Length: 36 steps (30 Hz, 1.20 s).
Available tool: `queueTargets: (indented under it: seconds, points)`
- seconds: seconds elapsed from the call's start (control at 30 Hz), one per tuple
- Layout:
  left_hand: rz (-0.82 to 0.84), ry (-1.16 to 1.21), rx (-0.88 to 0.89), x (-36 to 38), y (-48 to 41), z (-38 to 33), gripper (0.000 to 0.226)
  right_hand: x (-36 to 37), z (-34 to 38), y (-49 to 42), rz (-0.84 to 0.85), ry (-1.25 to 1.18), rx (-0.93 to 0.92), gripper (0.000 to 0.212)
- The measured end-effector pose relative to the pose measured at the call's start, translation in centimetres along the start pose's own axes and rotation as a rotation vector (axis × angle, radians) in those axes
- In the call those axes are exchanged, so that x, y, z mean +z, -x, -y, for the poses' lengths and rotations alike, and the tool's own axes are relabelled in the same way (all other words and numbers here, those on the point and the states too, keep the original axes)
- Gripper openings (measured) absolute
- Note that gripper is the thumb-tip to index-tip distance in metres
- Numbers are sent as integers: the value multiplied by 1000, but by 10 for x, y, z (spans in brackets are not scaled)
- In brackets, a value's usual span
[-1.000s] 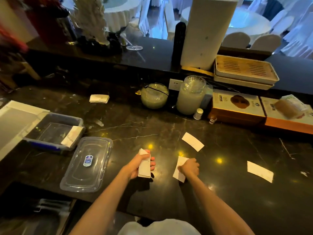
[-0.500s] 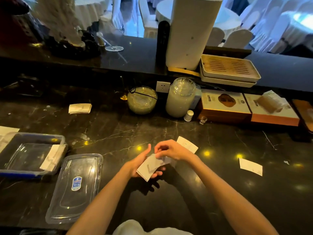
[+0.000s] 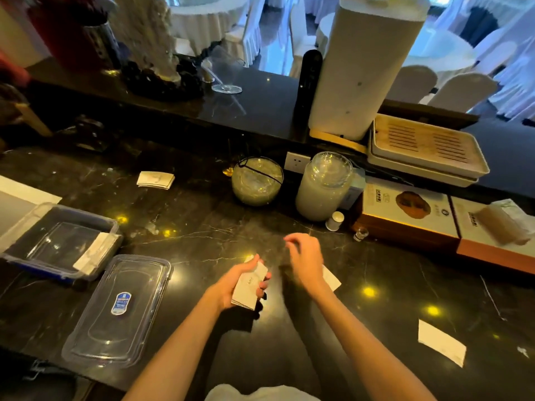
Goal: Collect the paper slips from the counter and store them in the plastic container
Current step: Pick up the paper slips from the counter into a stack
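Note:
My left hand grips a small stack of white paper slips just above the dark counter. My right hand hovers to the right of it, fingers loosely apart, holding nothing. A loose slip lies on the counter partly under my right wrist. Another slip lies at the right front. A stack of slips rests further back on the left. The clear plastic container with blue clips stands at the left, with slips leaning inside its right end. Its clear lid lies beside it.
At the back of the counter stand a round glass bowl, a tall glass jar, a small white bottle and a shot glass. Printed boxes fill the back right. A raised ledge runs behind, carrying trays.
My right hand added the slip it picked up to the stack in my left hand, then let go and lifted away to the right. The view has shifted slightly.

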<state>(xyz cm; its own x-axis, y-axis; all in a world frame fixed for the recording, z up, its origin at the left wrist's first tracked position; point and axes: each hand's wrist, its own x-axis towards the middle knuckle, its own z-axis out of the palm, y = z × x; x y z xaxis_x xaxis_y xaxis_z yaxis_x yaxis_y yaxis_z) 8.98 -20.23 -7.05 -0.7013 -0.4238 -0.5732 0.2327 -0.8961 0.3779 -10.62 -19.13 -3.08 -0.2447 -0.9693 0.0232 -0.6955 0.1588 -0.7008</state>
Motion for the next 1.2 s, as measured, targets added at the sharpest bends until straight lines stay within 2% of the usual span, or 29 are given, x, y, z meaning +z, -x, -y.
queueTargets:
  seconds: [0.03, 0.1, 0.13, 0.2, 0.33, 0.43, 0.5, 0.53, 0.57, 0.6, 0.67, 0.7, 0.77, 0.87, 0.97, 1.07, 1.13, 1.2]
  points:
    - [-39, 1, 24, 0, 1, 2, 45, -7, -17, -5, -4, 97, 147, 20]
    - [-140, 37, 65, -3, 5, 7, 40, -13, -54, -2, 144, 366, 400, 37]
    - [-179, 50, 73, -7, 8, 11, 42, -14, -69, 5, 215, 453, 489, 46]
    - [-230, 57, 88, -11, 11, 18, 50, -13, -90, 22, 244, 476, 586, 53]
    - [-300, 36, 105, -11, 19, 27, 60, -11, -109, 41, 82, 282, 673, 49]
    - [-332, -9, 94, -4, 23, 34, 63, -16, -120, 49, -87, -80, 756, 34]
    - [-306, -39, 64, 6, 21, 36, 68, -31, -123, 52, -158, -417, 789, 30]
    - [-286, -47, 44, 14, 18, 37, 70, -45, -123, 51, -129, -608, 778, 29]
    - [-267, -56, 21, 24, 14, 39, 71, -61, -121, 51, -28, -738, 718, 28]
    - [-243, -70, -7, 34, 9, 41, 73, -79, -117, 47, 112, -751, 593, 26]
    - [-176, -130, -80, 59, -4, 47, 77, -115, -106, 40, 426, -458, 255, 27]
    - [-132, -173, -121, 73, -11, 52, 80, -131, -96, 39, 529, -322, 118, 30]
    - [-16, -244, -198, 103, -27, 63, 87, -155, -81, 38, 651, -179, -11, 33]
    - [167, -312, -280, 144, -48, 84, 94, -179, -75, 42, 717, -88, -18, 38]
    - [280, -368, -321, 174, -64, 107, 96, -196, -88, 55, 741, -16, 36, 42]
    - [264, -396, -297, 190, -72, 130, 80, -206, -104, 71, 721, 45, 61, 49]
    - [233, -407, -246, 198, -75, 142, 67, -211, -114, 81, 688, 100, -4, 52]
    - [170, -391, -179, 204, -76, 151, 62, -221, -122, 88, 616, 66, -40, 53]
